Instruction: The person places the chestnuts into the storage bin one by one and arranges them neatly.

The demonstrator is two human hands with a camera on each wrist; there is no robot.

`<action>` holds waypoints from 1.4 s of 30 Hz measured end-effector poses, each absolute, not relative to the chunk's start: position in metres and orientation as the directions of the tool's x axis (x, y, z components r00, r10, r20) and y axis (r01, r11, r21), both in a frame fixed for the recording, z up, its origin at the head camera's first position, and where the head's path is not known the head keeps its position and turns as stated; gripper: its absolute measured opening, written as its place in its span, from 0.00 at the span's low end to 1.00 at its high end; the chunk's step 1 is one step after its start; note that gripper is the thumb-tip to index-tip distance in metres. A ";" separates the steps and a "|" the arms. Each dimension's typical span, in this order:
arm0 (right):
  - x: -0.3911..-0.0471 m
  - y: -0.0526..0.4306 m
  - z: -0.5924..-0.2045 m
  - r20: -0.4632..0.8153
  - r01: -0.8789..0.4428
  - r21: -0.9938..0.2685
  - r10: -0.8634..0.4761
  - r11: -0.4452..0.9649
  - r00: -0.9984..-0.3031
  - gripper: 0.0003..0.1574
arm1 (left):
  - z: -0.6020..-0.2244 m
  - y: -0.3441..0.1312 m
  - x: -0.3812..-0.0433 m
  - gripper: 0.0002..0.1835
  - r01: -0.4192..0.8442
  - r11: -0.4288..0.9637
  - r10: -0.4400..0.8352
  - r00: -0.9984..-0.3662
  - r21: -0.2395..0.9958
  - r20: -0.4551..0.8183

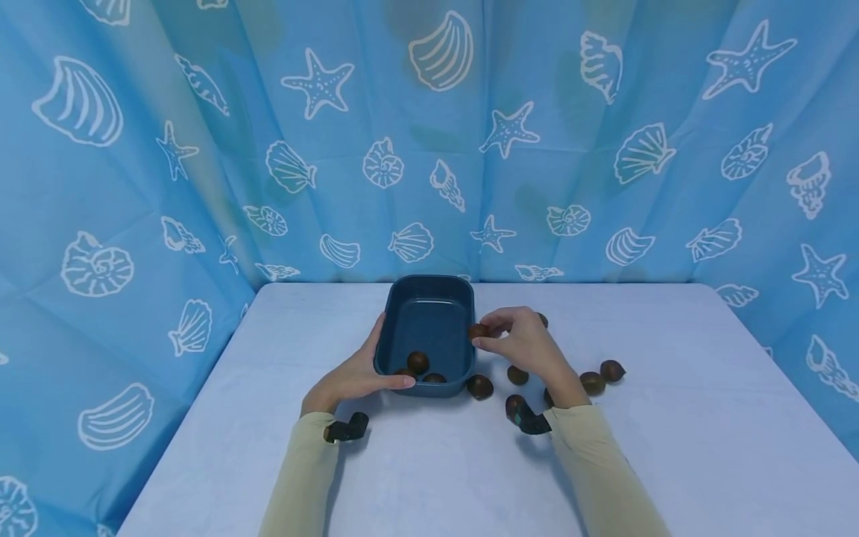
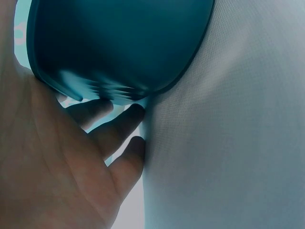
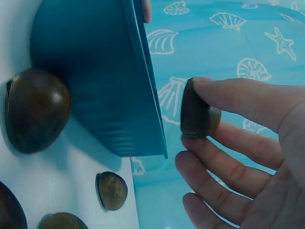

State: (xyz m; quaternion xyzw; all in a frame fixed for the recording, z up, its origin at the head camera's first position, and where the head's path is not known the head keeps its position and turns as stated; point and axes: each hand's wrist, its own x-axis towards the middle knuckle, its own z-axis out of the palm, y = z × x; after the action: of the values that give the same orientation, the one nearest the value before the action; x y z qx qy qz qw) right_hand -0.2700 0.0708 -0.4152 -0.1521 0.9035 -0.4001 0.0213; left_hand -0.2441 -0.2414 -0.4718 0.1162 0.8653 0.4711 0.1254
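A deep, dark blue rectangular dish sits on the table with several brown chestnuts in its near end. My left hand holds the dish at its near left corner, thumb along the near rim and fingers against the outer left side; in the left wrist view, the dish's wall hides some fingertips. Between thumb and fingers, my right hand pinches a chestnut just beside the dish's right rim, above the table. One loose chestnut lies close to the dish's near right corner.
More chestnuts are scattered on the white-covered table, right of the dish and partly under my right forearm. A blue curtain with white shells and starfish hangs behind the table and along its sides.
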 end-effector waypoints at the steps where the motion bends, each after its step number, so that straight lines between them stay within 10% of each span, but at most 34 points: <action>1: -0.270 0.069 -0.415 0.091 -0.264 -0.733 -0.294 0.627 -0.951 0.19 | -0.472 -0.242 -0.244 0.72 0.083 0.529 0.319 -0.942 0.845 -0.108; 42: -0.259 0.022 -0.433 0.086 -0.346 -0.705 -0.410 0.619 -0.908 0.22 | -0.473 -0.242 -0.246 0.69 0.096 0.522 0.329 -0.940 0.847 -0.096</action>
State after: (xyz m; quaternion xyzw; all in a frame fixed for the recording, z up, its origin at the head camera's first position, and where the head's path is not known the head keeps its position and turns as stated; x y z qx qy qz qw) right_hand -0.2586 0.0220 -0.4327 -0.2106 0.8986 -0.3826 0.0419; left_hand -0.2463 -0.2424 -0.4728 0.1231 0.8637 0.4731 0.1228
